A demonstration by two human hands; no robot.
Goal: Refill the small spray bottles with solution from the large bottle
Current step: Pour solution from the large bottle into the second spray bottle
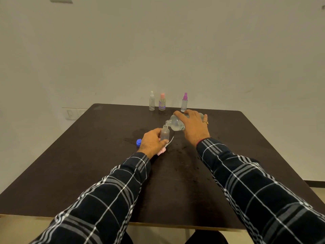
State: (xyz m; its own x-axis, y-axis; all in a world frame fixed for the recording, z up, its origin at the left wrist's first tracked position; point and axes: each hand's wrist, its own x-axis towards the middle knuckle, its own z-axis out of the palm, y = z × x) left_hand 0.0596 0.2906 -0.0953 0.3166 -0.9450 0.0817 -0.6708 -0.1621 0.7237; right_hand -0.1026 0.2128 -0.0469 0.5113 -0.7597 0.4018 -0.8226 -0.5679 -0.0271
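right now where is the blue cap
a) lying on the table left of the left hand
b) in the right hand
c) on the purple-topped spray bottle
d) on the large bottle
a: the blue cap lies on the table, just left of the left hand.

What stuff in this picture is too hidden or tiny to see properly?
1. Head view: how full the small bottle is; the left hand wraps it and it is tiny.
2. The large bottle label; the right hand covers most of it.
3. The pink sprayer top, mostly hidden under the left hand.
4. Levels in the three far bottles: too small.
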